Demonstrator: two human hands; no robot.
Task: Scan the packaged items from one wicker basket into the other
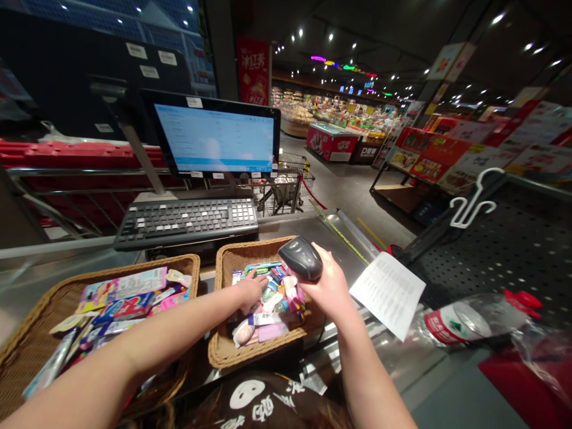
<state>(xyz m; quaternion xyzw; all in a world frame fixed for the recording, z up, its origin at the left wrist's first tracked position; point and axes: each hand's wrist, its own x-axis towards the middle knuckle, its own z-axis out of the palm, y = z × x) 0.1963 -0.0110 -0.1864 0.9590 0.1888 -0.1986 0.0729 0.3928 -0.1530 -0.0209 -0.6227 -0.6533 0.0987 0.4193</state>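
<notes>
My right hand [329,285] is closed round a dark handheld barcode scanner [301,257], held over the right wicker basket [227,351]. My left hand [251,291] reaches into that basket, its fingers down among several small packaged items [274,301]; whether they grip one is hidden. A second wicker basket [27,333] on the left holds more small packets [129,298].
A keyboard [187,220] and a lit monitor [214,138] stand behind the baskets on the steel counter [313,223]. A printed sheet [388,292] and a clear plastic bottle with a red cap [473,319] lie to the right. Shopping carts [286,185] and shop displays fill the background.
</notes>
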